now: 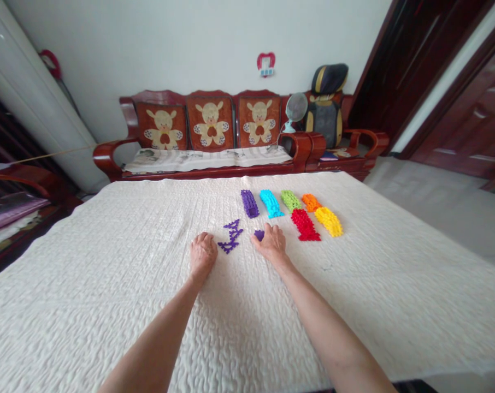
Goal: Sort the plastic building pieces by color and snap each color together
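Right hand (273, 244) by a small purple piece (259, 234), thumb and fingers around it; cannot tell whether with grip clamped on it or merely touching. Left hand (204, 254) low on the pale quilted surface (149, 311), fingers curled in; cannot tell how closed that grip is, or what may be beneath it. Between the hands, lying flat and nearer the left, a zigzag of loose purple pieces (228, 248), angular and notched along the edges. Beyond, bundled by colour: purple (249, 204), blue (271, 203), green (290, 200), orange (311, 202), red (305, 225) and yellow (329, 221). Probably light, thin plastic, fairly stiff, perhaps a little slick; prone to snag at the notches and to skid if nudged. Best pinched by opposite outer edges, pressing the soft quilting down slightly to get fingertips under; bundles better spanned across the sides, gently, to avoid shedding pieces.
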A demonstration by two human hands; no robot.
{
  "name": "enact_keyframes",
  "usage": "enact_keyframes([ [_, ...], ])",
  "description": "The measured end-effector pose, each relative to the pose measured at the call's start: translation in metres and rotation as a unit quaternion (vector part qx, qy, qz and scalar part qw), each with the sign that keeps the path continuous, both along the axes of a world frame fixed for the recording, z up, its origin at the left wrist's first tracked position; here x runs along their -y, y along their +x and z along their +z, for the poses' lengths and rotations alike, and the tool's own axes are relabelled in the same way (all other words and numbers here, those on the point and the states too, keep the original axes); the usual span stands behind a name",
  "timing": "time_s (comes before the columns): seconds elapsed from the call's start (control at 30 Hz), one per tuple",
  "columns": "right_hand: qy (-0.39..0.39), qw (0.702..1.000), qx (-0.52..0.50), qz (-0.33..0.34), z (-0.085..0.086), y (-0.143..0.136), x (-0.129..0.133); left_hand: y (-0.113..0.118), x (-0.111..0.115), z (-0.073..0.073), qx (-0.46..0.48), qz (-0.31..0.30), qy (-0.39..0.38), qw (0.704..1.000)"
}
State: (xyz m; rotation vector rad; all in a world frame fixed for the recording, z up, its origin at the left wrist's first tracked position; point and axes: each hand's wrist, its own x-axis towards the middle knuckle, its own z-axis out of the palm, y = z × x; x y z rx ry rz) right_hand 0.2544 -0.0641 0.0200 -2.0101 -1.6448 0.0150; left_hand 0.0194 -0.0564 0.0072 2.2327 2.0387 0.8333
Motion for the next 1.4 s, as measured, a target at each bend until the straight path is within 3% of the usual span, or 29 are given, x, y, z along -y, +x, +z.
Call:
enact_keyframes([
  [0.27, -0.046, 0.997, 0.041, 0.045, 0.007, -0.005, -0.01, -0.001, -0.003, -0.003, 0.006, -0.004, -0.008, 1.0],
  [0.47, 0.115, 0.988, -0.034, 0.101, 0.002, 0.0, -0.052, -0.002, -0.006, -0.008, 0.008, -0.003, -0.005, 1.0],
  [0.7, 0.182, 0.981, -0.052, 0.035, -0.01, -0.007, -0.091, -0.003, -0.008, -0.012, 0.011, -0.004, 0.002, 1.0],
  [0.97, 0.188, 0.98, -0.06, 0.036, -0.025, -0.009, -0.098, -0.004, -0.009, -0.015, 0.014, -0.006, 0.015, 1.0],
  [1.2, 0.188, 0.978, -0.082, 0.042, -0.023, -0.01, -0.097, -0.003, -0.007, -0.011, 0.01, -0.003, 0.004, 1.0],
  [1.3, 0.246, 0.961, -0.098, 0.081, -0.018, -0.011, -0.093, -0.003, -0.006, -0.009, 0.007, -0.003, -0.003, 1.0],
  [1.4, 0.254, 0.939, -0.118, 0.201, -0.015, -0.016, -0.085, -0.002, -0.005, -0.007, 0.012, -0.001, -0.005, 1.0],
])
